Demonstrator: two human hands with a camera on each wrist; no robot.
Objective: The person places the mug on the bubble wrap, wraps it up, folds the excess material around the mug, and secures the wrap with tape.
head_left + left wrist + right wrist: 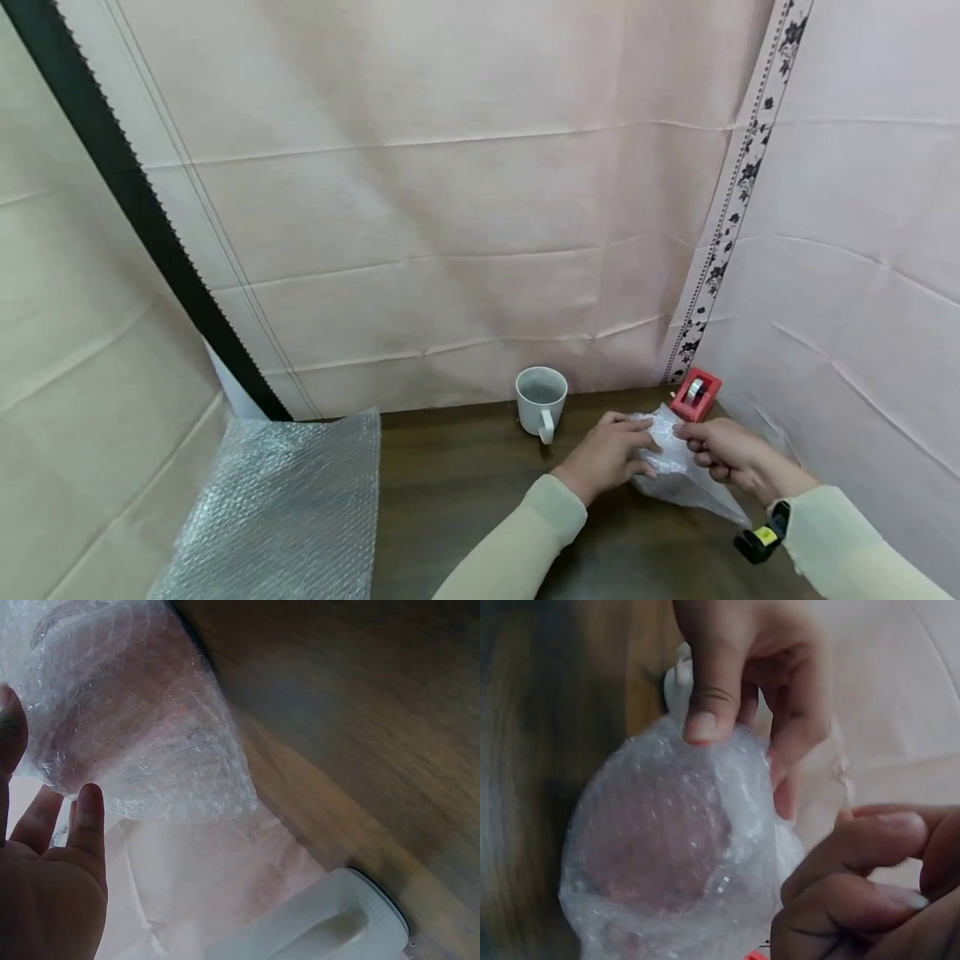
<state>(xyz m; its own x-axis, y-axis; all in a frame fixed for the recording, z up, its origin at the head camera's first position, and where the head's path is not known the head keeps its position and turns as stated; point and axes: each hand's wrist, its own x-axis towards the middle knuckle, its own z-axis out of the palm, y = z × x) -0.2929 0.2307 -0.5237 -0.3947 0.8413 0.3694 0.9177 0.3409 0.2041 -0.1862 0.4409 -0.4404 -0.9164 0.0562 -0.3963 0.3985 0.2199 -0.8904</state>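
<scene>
A bundle of clear bubble wrap point(678, 467) is between both hands on the right of the table in the head view. A rounded pinkish-brown thing shows blurred through the wrap point(652, 840); its kind is hidden. The left hand point(615, 454) grips the bundle's near left side, its thumb on the front and fingers behind, as the right wrist view shows. With fingers curled, the right hand point(731, 454) pinches at the wrap's right edge. A red tape dispenser point(696, 394) stands just behind the bundle.
A pale mug point(542, 404) stands left of the bundle by the back cloth, its handle facing forward. At the left lies a large sheet of bubble wrap point(285, 508). Pale cloth walls point(450, 208) enclose the dark wooden table point(442, 500). A black strap device point(761, 537) sits on the right wrist.
</scene>
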